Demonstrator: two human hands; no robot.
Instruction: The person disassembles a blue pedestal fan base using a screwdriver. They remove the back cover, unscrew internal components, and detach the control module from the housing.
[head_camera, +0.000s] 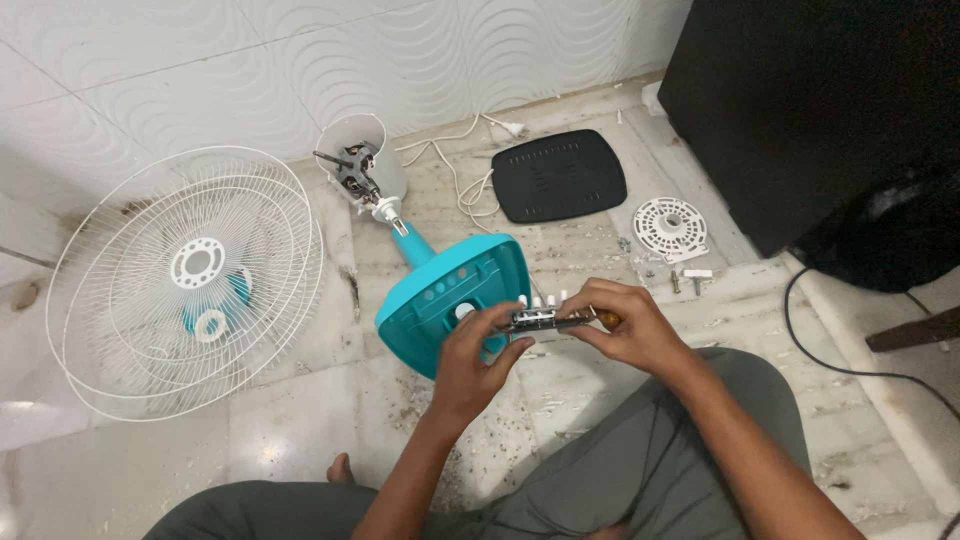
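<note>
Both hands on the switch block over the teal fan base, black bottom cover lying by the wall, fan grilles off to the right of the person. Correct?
One error: the white fan grilles lie to the person's left, as the head view shows. The rest holds: both the left hand and right hand hold the switch block over the teal fan base, black bottom cover by the wall.

Fan base (440, 300): glossy teal plastic. Grilles (190, 280): white coated wire. Floor (300, 420): polished, gritty marble. Cover plate (558, 175): matt black plastic.

Two white wire fan guards (185, 280), one teal fan base (455, 300), one black cover plate (558, 175), one round white disc (670, 228), two hands.
</note>
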